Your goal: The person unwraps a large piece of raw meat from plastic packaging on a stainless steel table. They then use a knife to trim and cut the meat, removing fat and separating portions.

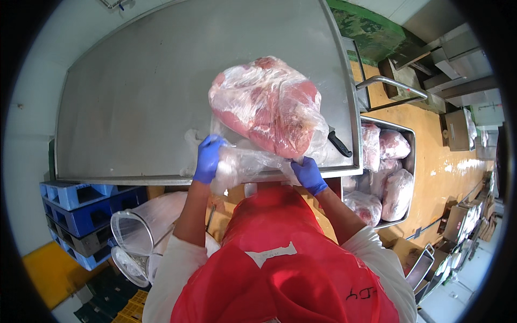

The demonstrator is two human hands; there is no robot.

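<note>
A large cut of raw meat (264, 105) in clear plastic lies on the steel table (134, 97), close to its front edge. Loose clear plastic bag (250, 164) stretches between my two hands at the near side of the meat. My left hand (208, 159), in a blue glove, is closed on the left part of this plastic. On the right, my blue-gloved right hand (309, 175) grips the plastic just below the meat's near end. A black-handled knife (340, 144) rests to the right of the meat; its blade is hidden.
A steel tub (411, 177) with several bagged meat pieces (397, 194) stands right of the table. Stacked blue pallets (81, 215) and bins lined with clear plastic (132, 232) are at the lower left. A metal cart handle (393, 81) juts out at the upper right.
</note>
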